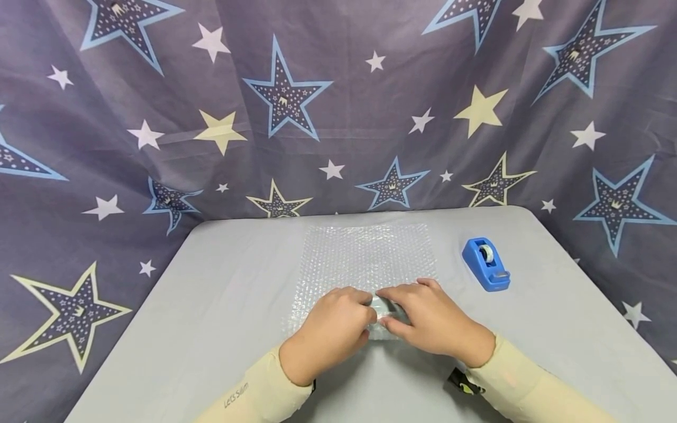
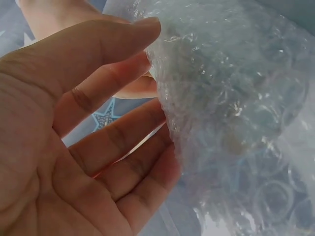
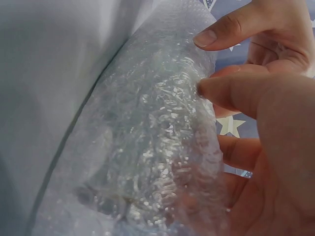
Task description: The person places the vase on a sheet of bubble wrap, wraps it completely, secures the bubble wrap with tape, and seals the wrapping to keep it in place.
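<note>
**Gripped by left hand (image 1: 330,323) and right hand (image 1: 431,320), bubble wrap (image 1: 365,252) bulges at its near end**

Both hands grasp the clear sheet between thumbs and fingers near the middle of a pale table (image 1: 211,294). The rest of the wrap lies flat toward the table's back edge. Between the hands, the head view shows a shiny, pale patch; what sits under the layers is hard to make out. In the left wrist view, several fingertips disappear behind the plastic; in the right wrist view, the lower fingers blur through it.

Cream sleeves (image 1: 267,385) run out of the bottom of the head view, the left one lettered. A dark device (image 1: 465,382) at the right wrist is partly hidden by its sleeve. Well apart from the wrap, to its right, stands a blue tape dispenser (image 1: 485,267) with a roll of tape (image 1: 486,254). Behind the table hangs a star-patterned curtain (image 1: 344,88), cropped at the top and sides.
</note>
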The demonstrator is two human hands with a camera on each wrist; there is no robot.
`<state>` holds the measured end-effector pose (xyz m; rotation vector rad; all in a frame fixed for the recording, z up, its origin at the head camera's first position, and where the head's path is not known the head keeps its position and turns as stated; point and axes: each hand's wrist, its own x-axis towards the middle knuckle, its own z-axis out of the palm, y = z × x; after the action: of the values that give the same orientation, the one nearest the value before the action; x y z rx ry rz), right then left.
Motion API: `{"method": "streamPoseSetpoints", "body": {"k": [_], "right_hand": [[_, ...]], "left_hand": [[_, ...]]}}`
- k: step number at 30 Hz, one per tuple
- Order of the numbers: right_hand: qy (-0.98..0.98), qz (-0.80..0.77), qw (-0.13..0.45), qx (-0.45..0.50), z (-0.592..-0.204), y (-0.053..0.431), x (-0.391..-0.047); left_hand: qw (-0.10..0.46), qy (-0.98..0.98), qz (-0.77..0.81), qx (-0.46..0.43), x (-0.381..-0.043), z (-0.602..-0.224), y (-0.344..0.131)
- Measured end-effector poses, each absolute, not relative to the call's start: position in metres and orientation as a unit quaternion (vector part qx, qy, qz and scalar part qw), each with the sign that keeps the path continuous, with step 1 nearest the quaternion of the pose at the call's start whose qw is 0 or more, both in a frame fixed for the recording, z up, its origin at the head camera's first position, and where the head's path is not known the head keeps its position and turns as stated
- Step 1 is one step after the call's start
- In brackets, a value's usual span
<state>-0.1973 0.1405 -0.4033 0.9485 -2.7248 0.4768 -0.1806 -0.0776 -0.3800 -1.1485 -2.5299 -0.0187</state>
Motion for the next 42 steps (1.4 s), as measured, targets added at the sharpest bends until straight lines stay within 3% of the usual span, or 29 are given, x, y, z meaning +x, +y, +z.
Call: {"method": "streamPoseSetpoints", "body": {"k": [42], "right_hand": [[-0.885, 0.178, 0.204, 0.378, -0.3975, 0.142, -0.199]], "left_hand": [[0.199, -0.9, 0.006, -0.389, -0.1858, -0.3842, -0.0766]]}}
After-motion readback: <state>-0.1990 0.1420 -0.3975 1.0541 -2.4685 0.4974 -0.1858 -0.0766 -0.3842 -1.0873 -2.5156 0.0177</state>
